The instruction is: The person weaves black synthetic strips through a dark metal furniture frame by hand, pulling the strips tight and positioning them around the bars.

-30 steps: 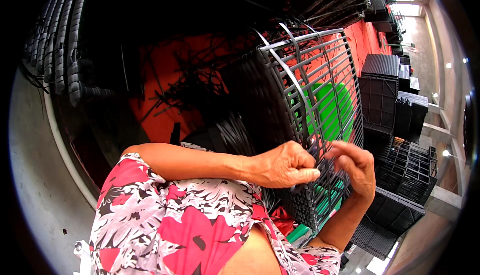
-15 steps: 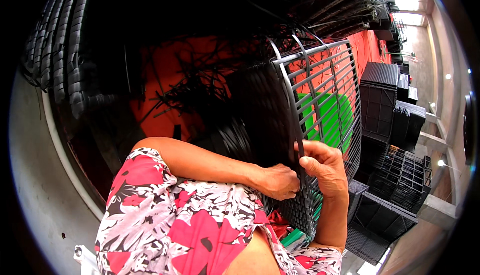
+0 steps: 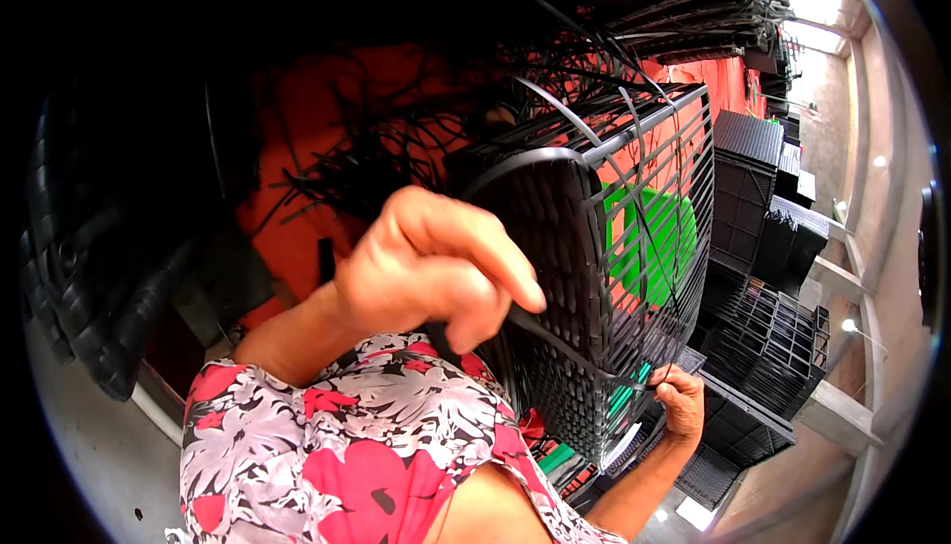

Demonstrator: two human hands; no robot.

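In front of me a black woven frame [image 3: 555, 237] stands tilted. Its near side is covered in tight black weave, while its right side has open rows of dark strips. A flat black strip [image 3: 586, 362] runs across the weave between my hands. My left hand [image 3: 436, 272], slightly blurred, is raised left of the frame with curled fingers, closed on one end of the strip. At the frame's lower right side, my right hand [image 3: 679, 397] pinches the strip's other part between thumb and fingers.
Loose black strips [image 3: 376, 167] lie tangled over a red surface [image 3: 287, 202] beyond. A green object [image 3: 654, 247] shows through the open rows. Several dark woven pieces [image 3: 748, 158] are stacked on the right. A dark woven bundle [image 3: 84, 276] hangs at the left.
My left hand has moved up and left, away from the frame's edge, drawing the strip out. My right hand has dropped lower along the frame's right side. The frame has turned slightly.
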